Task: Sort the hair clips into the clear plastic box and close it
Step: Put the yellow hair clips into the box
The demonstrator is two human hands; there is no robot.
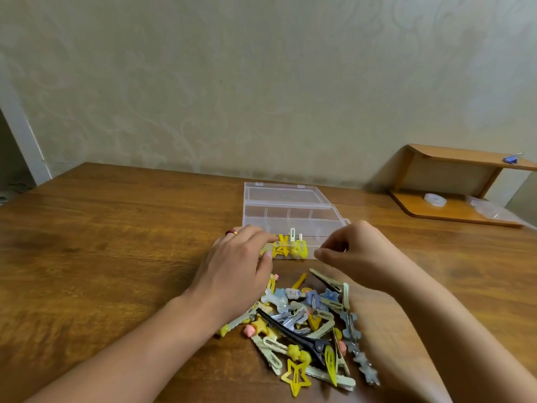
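The clear plastic box (293, 212) lies open on the table, its lid (284, 193) folded flat behind it. Several yellow hair clips (290, 248) stand in its near-left compartment; the other compartments look empty. My left hand (238, 269) is at the box's near-left corner, with fingers over the rim and thumb against the front wall. My right hand (351, 251) hovers at the near-right corner with fingers curled and the thumb tip by the wall; I see nothing in it. A pile of mixed hair clips (308, 324), yellow, blue, pale green and black, lies between my forearms.
The wooden table (116, 242) runs back to a papered wall. At the far right stands a small wooden shelf (453, 181) with a roll of tape (435, 199), a plastic bag and a blue clip on top.
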